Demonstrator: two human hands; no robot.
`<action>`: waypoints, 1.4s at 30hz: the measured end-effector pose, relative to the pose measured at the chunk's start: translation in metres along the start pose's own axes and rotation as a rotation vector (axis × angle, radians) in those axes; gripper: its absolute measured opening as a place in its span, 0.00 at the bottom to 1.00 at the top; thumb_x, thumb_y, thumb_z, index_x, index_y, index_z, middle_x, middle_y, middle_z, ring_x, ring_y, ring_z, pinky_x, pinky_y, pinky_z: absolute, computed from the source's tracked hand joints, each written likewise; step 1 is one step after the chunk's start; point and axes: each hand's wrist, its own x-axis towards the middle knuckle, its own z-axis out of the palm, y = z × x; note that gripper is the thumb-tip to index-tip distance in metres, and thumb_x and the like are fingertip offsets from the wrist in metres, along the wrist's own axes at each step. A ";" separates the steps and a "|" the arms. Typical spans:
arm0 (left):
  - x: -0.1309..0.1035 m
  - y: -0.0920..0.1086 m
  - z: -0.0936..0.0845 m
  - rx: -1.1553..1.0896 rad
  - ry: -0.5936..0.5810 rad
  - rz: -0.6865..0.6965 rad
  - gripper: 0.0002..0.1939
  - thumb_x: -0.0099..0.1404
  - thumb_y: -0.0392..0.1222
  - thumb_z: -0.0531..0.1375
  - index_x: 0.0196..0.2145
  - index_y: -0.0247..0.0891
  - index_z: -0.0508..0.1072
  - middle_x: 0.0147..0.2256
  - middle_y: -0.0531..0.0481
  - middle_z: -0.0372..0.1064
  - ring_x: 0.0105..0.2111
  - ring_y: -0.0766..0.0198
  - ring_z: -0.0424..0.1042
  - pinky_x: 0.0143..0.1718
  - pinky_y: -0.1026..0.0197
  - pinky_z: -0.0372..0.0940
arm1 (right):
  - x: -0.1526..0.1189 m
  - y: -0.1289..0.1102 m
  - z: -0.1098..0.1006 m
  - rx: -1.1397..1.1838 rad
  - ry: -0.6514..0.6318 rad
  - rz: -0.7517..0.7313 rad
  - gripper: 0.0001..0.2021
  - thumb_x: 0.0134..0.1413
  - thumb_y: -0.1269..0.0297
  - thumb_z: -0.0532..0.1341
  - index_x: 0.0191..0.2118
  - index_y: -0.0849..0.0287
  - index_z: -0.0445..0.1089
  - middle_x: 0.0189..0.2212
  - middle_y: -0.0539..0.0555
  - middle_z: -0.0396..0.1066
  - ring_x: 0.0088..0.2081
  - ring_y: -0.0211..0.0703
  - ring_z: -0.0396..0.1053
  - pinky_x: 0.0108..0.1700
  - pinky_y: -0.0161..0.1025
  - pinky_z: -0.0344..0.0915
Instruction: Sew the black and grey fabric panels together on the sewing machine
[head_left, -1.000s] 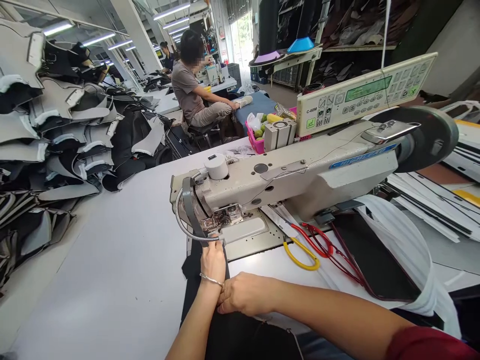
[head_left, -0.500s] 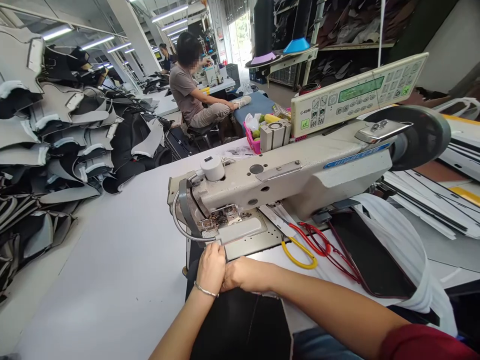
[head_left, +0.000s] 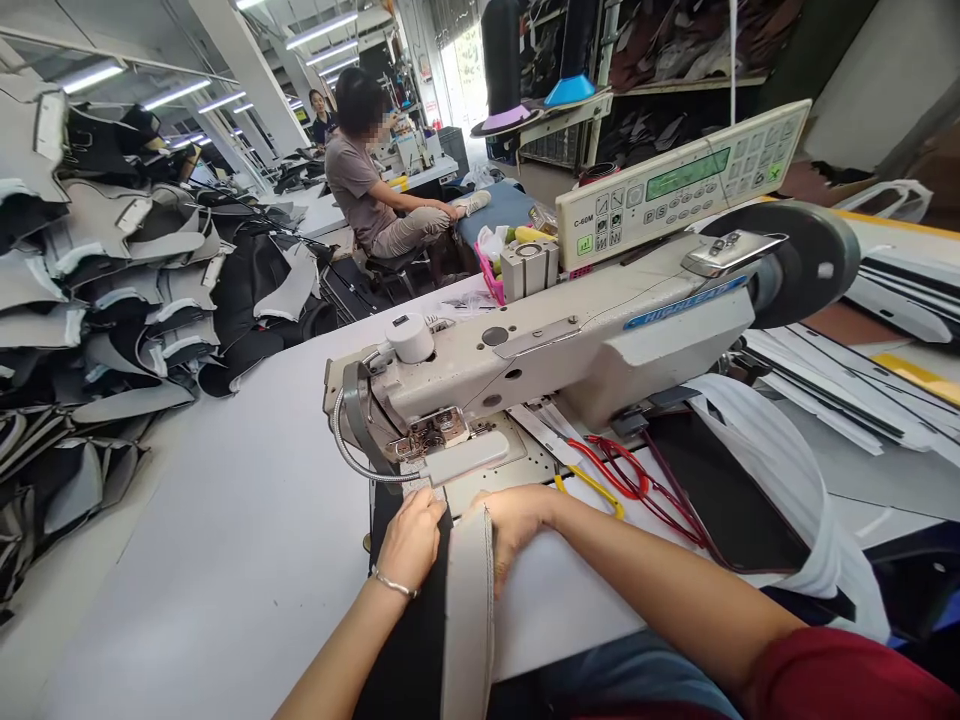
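Observation:
A sewing machine [head_left: 555, 340] lies across the white table, its needle area at the left end. Just below that end, my left hand [head_left: 411, 538], with a bracelet at the wrist, presses closed fingers on the black material [head_left: 409, 640]. My right hand [head_left: 510, 522] is to its right, wrapped round the raised edge of the same piece, whose light grey strip [head_left: 469, 610] faces up and hangs toward me. Some right-hand fingers are hidden behind this strip.
Scissors with red handles [head_left: 611, 468], a yellow-handled tool [head_left: 598, 490] and a dark phone-like slab [head_left: 731, 495] lie right. Grey and black pieces [head_left: 150, 270] are piled left. A seated person [head_left: 367, 180] is beyond the table.
My right hand has moved away from my left hand and lifted the material's edge, so its light grey strip now shows. My left hand has shifted slightly left. The view has shifted a little.

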 end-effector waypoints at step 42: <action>0.038 -0.050 0.016 -0.099 0.357 0.189 0.17 0.59 0.30 0.46 0.29 0.40 0.74 0.28 0.50 0.71 0.31 0.65 0.69 0.35 0.62 0.67 | 0.006 0.034 0.002 -0.200 0.631 0.090 0.05 0.43 0.71 0.61 0.30 0.58 0.72 0.39 0.50 0.71 0.44 0.42 0.66 0.45 0.37 0.57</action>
